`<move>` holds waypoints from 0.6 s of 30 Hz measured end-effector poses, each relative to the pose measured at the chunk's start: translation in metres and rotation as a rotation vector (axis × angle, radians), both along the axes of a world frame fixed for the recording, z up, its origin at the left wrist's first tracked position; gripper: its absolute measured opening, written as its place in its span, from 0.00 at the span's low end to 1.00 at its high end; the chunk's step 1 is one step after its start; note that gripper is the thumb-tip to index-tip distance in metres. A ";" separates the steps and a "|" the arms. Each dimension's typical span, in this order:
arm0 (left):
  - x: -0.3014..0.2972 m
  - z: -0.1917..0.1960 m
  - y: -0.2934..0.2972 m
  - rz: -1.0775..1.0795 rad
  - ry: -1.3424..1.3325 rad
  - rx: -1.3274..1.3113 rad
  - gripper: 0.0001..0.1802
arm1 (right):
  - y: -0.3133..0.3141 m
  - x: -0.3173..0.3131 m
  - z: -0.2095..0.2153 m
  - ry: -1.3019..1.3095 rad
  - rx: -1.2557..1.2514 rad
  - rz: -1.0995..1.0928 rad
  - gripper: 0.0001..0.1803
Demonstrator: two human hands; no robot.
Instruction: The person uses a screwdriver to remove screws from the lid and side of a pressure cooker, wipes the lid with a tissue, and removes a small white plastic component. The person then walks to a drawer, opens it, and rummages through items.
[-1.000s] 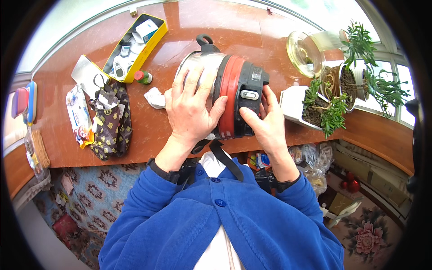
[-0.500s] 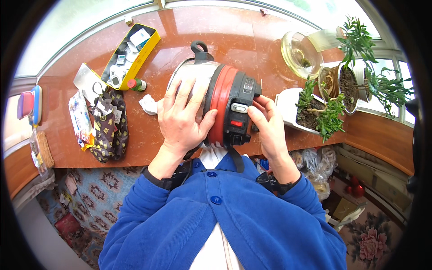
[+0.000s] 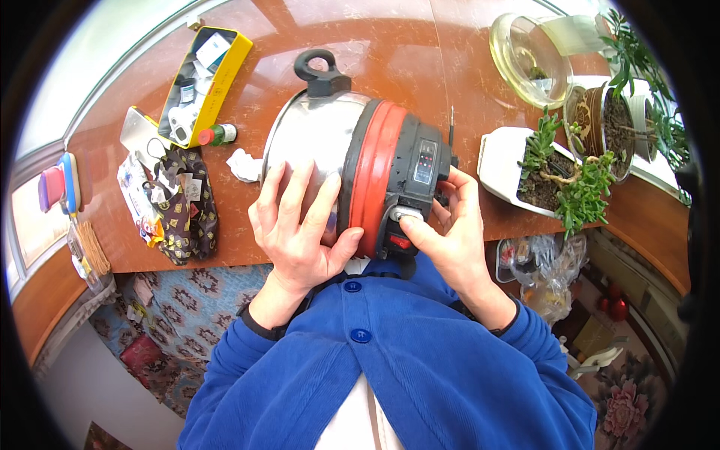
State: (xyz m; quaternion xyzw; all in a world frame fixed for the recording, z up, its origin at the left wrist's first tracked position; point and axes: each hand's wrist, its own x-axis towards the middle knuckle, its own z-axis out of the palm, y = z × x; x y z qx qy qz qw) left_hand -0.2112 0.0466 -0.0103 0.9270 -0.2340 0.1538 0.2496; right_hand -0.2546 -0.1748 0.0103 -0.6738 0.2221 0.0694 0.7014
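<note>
Left hand (image 3: 298, 238): spread against steel pot (image 3: 322, 127)
Right hand (image 3: 456, 238): thumb on pot's button (image 3: 397, 212) — finger grip unclear
White planter (image 3: 499, 171): right of pot

The left hand (image 3: 296, 244) lies spread against the shiny steel side of a round, red-banded, black-based appliance (image 3: 375, 165), tipped sideways; the right hand (image 3: 459, 244) has its thumb at the base's grey oval button (image 3: 406, 213). A white rectangular planter (image 3: 496, 161) stands on the glossy red-brown bench (image 3: 397, 60).

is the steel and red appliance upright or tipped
Tipped: the appliance lies sideways, its steel body left, black control end right.
</note>
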 end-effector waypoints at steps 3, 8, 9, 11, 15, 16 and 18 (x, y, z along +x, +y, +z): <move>-0.006 -0.001 -0.004 -0.007 0.001 0.007 0.29 | 0.001 -0.003 -0.004 0.059 0.022 -0.016 0.48; -0.010 -0.007 -0.011 -0.088 -0.045 0.035 0.24 | 0.002 -0.004 -0.020 0.122 0.193 -0.090 0.45; -0.008 -0.010 -0.010 -0.084 -0.040 -0.001 0.24 | 0.003 -0.004 -0.025 0.140 0.190 -0.080 0.45; -0.001 -0.014 -0.004 -0.056 -0.052 -0.115 0.25 | 0.003 -0.003 -0.031 0.140 0.233 -0.045 0.45; 0.013 -0.015 0.006 0.021 -0.002 -0.356 0.33 | 0.005 0.005 -0.039 0.002 0.199 -0.064 0.43; 0.016 -0.015 0.007 0.003 -0.009 -0.428 0.38 | 0.006 0.007 -0.041 -0.066 0.103 -0.028 0.42; 0.020 -0.013 0.006 0.050 0.020 -0.521 0.44 | 0.007 0.013 -0.044 -0.190 -0.090 0.039 0.40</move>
